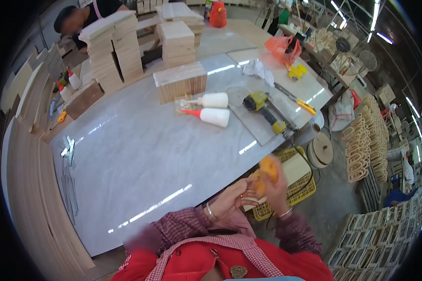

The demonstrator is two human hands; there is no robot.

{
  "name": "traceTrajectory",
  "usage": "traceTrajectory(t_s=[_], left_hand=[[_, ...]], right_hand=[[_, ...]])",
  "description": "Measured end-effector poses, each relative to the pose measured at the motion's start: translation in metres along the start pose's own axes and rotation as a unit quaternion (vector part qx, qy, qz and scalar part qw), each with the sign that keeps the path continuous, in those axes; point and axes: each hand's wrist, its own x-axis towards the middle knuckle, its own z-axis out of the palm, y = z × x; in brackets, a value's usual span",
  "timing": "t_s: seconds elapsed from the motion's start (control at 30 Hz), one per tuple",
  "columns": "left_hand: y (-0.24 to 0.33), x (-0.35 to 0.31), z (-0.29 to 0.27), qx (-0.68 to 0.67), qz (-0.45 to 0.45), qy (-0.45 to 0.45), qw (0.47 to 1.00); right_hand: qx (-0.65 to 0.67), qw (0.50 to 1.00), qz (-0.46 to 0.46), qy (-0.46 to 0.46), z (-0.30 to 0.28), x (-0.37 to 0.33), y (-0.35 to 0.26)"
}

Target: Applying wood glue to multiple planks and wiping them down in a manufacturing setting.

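Observation:
My two hands meet just off the near right edge of the grey table [126,159], close to my chest. My right hand [274,187] is closed around a blurred orange thing [268,171], perhaps a glove or cloth. My left hand [229,199] touches the lower part of the same orange thing with its fingers. I cannot tell exactly what the thing is. Below the hands stands a yellow plastic crate [300,189] on the floor.
Two white glue bottles with red tips [211,108] and a yellow power tool [262,107] lie on the table. Stacks of pale wooden boards [112,49] rise at the far end, where another person [79,18] bends. Wooden planks [33,187] line the left; curved wooden parts [365,140] pile right.

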Motion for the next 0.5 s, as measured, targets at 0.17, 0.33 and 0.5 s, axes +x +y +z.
traceTrajectory(t_s=[0.17,0.33,0.5], left_hand=[[-0.023,0.013,-0.042,0.367,0.060,-0.046,0.927],[-0.020,0.031,-0.057,0.600,0.121,-0.128,0.780],[-0.046,0.025,-0.069,0.593,0.225,-0.147,0.759]], right_hand=[[-0.046,0.997,-0.060,0.034,-0.025,0.088,-0.006],[-0.047,0.996,-0.072,0.026,-0.009,0.196,-0.010],[-0.111,0.984,-0.136,0.001,0.032,0.279,0.014]])
